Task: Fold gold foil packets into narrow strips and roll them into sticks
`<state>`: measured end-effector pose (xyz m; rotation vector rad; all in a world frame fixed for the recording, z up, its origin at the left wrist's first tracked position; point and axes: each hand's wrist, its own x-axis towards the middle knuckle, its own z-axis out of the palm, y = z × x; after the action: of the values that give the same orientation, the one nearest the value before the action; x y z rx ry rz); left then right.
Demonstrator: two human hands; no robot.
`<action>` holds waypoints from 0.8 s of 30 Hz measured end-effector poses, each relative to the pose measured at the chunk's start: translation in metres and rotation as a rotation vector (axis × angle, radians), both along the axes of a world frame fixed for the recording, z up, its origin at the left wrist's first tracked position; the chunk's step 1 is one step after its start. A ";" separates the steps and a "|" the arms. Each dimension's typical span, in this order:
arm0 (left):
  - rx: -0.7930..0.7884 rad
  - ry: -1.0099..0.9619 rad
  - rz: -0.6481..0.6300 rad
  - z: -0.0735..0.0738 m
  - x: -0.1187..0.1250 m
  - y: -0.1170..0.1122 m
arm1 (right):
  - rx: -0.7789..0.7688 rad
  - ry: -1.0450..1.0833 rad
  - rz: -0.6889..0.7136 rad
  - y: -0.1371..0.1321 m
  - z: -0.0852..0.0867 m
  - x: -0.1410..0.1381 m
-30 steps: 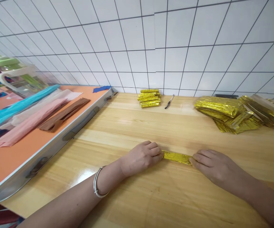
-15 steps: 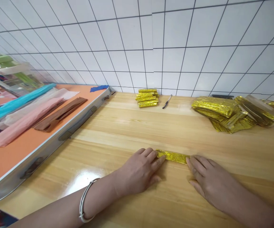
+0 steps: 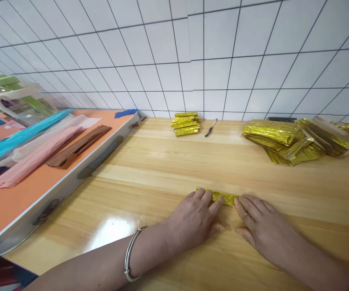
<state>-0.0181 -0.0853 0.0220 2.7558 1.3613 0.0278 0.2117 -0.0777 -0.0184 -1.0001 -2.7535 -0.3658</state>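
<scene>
A narrow folded strip of shiny gold foil (image 3: 227, 199) lies on the wooden table between my hands. My left hand (image 3: 195, 218) bends its fingers over the strip's left part and presses it to the wood, with the index finger along the front edge. At the right end, my right hand (image 3: 259, 220) pinches the strip with its fingers close together. The thumbs rest low, near the tabletop. My fingers cover both end parts of the strip.
Behind lie a small stack of folded gold strips (image 3: 186, 124), a pen (image 3: 211, 127) and a larger pile of gold foil (image 3: 271, 135). At left, an orange-topped folding table (image 3: 101, 151) bears brown (image 3: 79, 145), pink (image 3: 38, 155) and blue crepe paper (image 3: 26, 129) and a clear jug (image 3: 26, 101).
My left hand has slid right along the strip, closer to my right hand. My right hand still holds the right end. The view has shifted slightly.
</scene>
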 end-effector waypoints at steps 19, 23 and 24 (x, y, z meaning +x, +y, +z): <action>0.031 -0.009 -0.032 -0.013 0.004 -0.014 | -0.030 0.054 0.101 -0.003 -0.007 -0.018; 0.023 -0.055 -0.048 -0.014 -0.006 -0.012 | -0.066 0.073 0.101 -0.006 -0.012 -0.019; 0.018 -0.068 -0.048 -0.015 -0.012 -0.012 | -0.077 0.077 0.103 -0.007 -0.012 -0.018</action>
<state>-0.0296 -0.0971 0.0074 2.7738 1.2848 0.1306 0.1942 -0.0847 -0.0304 -0.8654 -2.7547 -0.2028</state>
